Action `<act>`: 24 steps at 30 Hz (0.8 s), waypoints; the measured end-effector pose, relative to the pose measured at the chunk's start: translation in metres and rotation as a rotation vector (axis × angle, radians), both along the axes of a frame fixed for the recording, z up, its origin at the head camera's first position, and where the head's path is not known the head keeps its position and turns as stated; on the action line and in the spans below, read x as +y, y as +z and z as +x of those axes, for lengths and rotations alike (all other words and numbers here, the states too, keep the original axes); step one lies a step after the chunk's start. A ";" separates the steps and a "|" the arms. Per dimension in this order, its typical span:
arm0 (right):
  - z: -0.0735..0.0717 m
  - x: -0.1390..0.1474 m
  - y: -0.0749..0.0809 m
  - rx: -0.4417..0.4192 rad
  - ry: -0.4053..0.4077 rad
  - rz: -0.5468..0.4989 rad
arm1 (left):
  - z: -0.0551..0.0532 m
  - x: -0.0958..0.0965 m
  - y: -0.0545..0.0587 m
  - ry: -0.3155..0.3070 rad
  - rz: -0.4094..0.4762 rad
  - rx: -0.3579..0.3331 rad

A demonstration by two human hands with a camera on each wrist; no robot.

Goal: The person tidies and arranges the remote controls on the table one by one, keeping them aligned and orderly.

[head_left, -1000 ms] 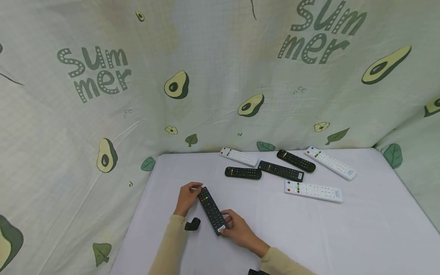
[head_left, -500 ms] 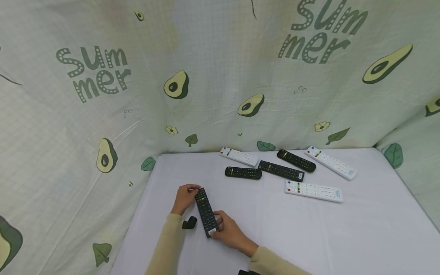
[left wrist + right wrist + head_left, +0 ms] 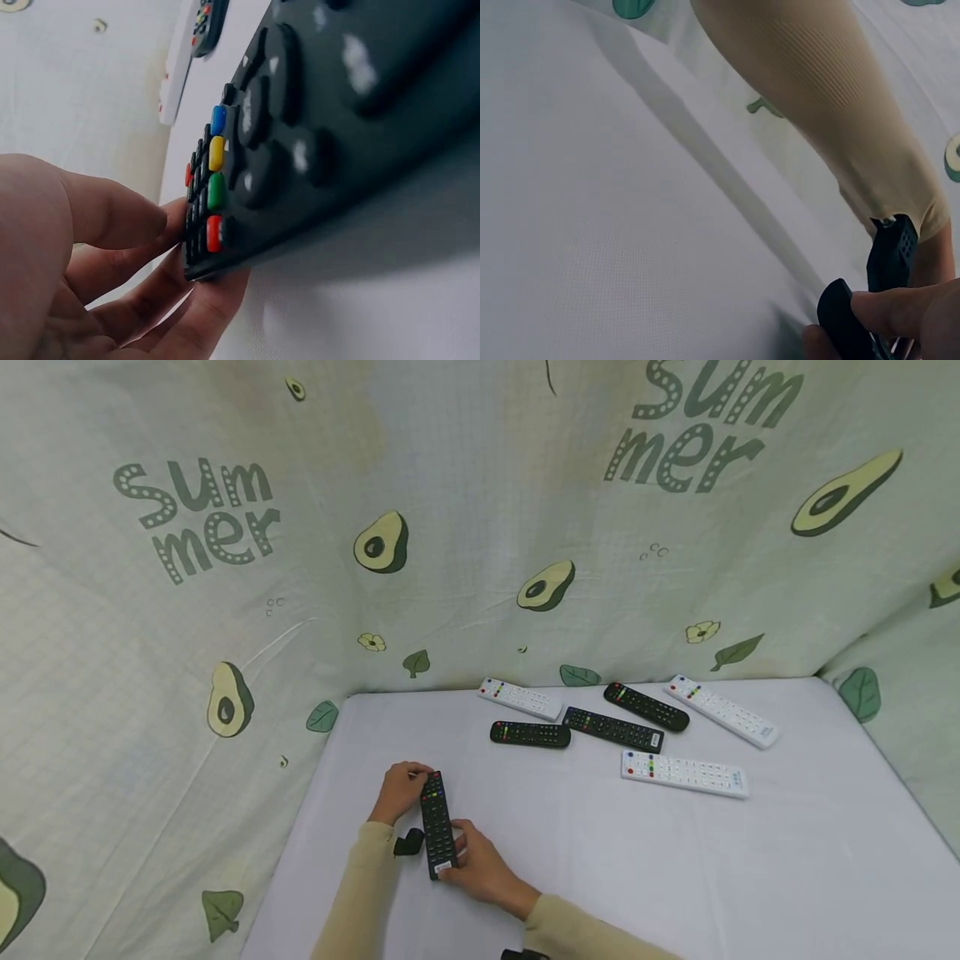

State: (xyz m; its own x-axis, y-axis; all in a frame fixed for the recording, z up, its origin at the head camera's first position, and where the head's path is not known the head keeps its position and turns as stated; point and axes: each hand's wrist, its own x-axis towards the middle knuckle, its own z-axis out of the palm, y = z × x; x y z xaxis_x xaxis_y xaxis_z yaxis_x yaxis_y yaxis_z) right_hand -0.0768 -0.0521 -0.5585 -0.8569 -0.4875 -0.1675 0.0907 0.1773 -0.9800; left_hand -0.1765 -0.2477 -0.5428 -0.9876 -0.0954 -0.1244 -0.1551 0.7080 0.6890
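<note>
A black remote control (image 3: 437, 827) with coloured buttons and a white label at its near end points away from me at the left of the table. My left hand (image 3: 400, 792) holds its far end; in the left wrist view the fingertips (image 3: 214, 296) reach beneath that end, close to the red, green, yellow and blue buttons. My right hand (image 3: 480, 864) grips the near end, thumb by the label and fingers along the right side. In the right wrist view only a dark end of the remote control (image 3: 844, 319) shows, under the thumb.
Farther back lie three black remotes, one at the left (image 3: 530, 734), one in the middle (image 3: 613, 729) and one behind (image 3: 647, 707). Three white remotes lie among them, at the back left (image 3: 521, 698), back right (image 3: 722, 711) and front (image 3: 684, 773). A printed cloth (image 3: 465, 510) hangs behind the table.
Both hands have shifted left with the remote control, the right hand farther. The remote control has turned from a slant to nearly straight away from me. The other remotes stay in place.
</note>
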 end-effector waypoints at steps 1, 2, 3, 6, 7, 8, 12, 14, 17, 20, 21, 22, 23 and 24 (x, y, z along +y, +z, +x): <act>0.000 -0.002 0.000 -0.001 0.002 -0.006 | -0.001 0.000 0.000 0.001 0.005 -0.004; 0.001 -0.003 0.000 -0.002 0.003 -0.011 | -0.001 -0.001 -0.001 0.005 0.011 -0.009; 0.001 -0.005 -0.001 -0.002 0.004 -0.019 | -0.001 -0.001 -0.001 0.010 0.015 -0.016; 0.003 -0.010 -0.001 -0.002 0.008 -0.042 | -0.002 -0.003 -0.001 0.011 0.014 -0.029; 0.004 -0.012 -0.001 -0.005 0.007 -0.049 | -0.002 -0.004 -0.001 0.009 0.011 -0.032; 0.004 -0.014 -0.002 -0.006 0.006 -0.056 | -0.002 -0.004 -0.001 0.007 0.007 -0.035; 0.004 -0.021 -0.004 -0.002 -0.002 -0.060 | -0.003 -0.005 0.000 -0.003 0.007 -0.038; 0.004 -0.025 -0.006 0.009 -0.006 -0.050 | -0.003 -0.005 0.001 -0.009 0.015 -0.038; 0.003 -0.030 -0.008 0.031 -0.011 -0.033 | -0.003 -0.004 0.002 -0.008 0.023 -0.037; 0.004 -0.034 -0.009 0.051 -0.021 -0.016 | -0.003 -0.003 0.003 0.003 0.028 -0.037; 0.004 -0.035 -0.009 0.060 -0.026 -0.015 | -0.003 -0.002 0.003 0.001 0.024 -0.033; 0.004 -0.036 -0.008 0.066 -0.031 -0.008 | -0.004 -0.002 0.003 0.005 0.024 -0.034; 0.004 -0.037 -0.008 0.075 -0.036 0.001 | -0.004 -0.002 0.003 0.009 0.023 -0.035; 0.005 -0.037 -0.007 0.082 -0.038 0.009 | -0.004 -0.002 0.002 0.011 0.021 -0.038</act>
